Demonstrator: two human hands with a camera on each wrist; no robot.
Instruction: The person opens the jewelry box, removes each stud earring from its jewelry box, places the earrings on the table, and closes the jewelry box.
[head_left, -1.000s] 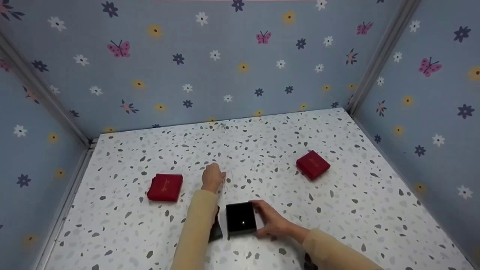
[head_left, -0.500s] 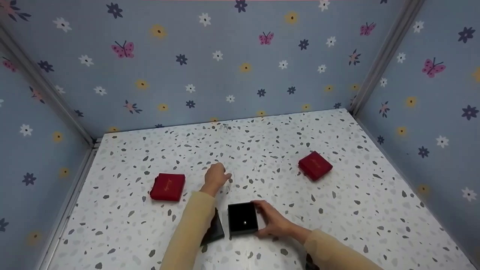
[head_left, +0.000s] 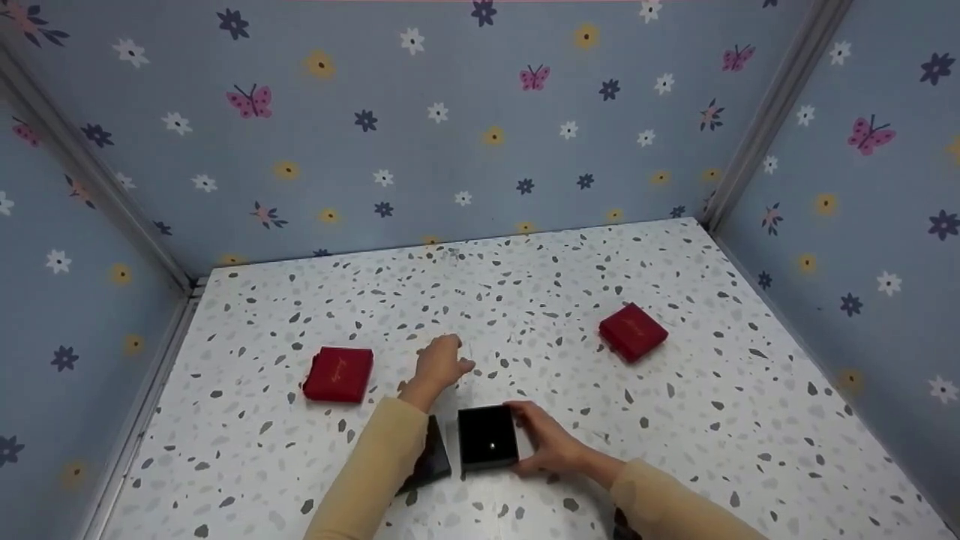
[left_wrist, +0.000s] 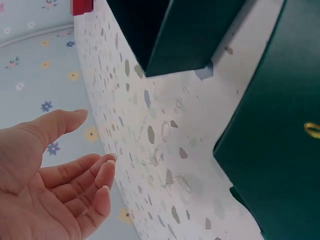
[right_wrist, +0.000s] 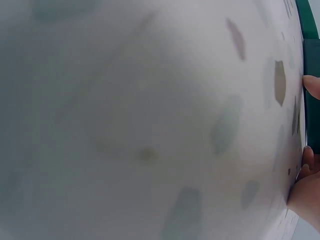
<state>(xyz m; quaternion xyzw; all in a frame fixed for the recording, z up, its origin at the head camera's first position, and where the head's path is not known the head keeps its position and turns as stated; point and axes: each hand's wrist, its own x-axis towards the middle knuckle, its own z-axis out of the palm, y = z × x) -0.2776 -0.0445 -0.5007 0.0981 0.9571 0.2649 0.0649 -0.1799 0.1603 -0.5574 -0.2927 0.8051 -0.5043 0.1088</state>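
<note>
A dark green box [head_left: 487, 436] with a black inside stands near the front of the table, and a small shiny bead-like spot shows in it. My right hand [head_left: 553, 446] grips its right side with fingers and thumb spread along the edges. Beyond the box, my left hand [head_left: 441, 363] hovers over the table, fingers loosely bent and holding nothing. Several thin, clear or silvery loops [left_wrist: 184, 183] lie on the table near it in the left wrist view; their kind is unclear. A dark green lid-like piece [left_wrist: 272, 135] with a gold mark lies left of the box, partly hidden by my left forearm.
A red box [head_left: 339, 374] with gold lettering lies to the left, and another red box [head_left: 633, 331] lies turned at the right. The speckled white table [head_left: 525, 300] meets flowered panels at the back and both sides.
My left hand has shifted right and slightly nearer, its thumb now standing out from the fingers. The right hand keeps its grip on the green box. The view has turned slightly.
</note>
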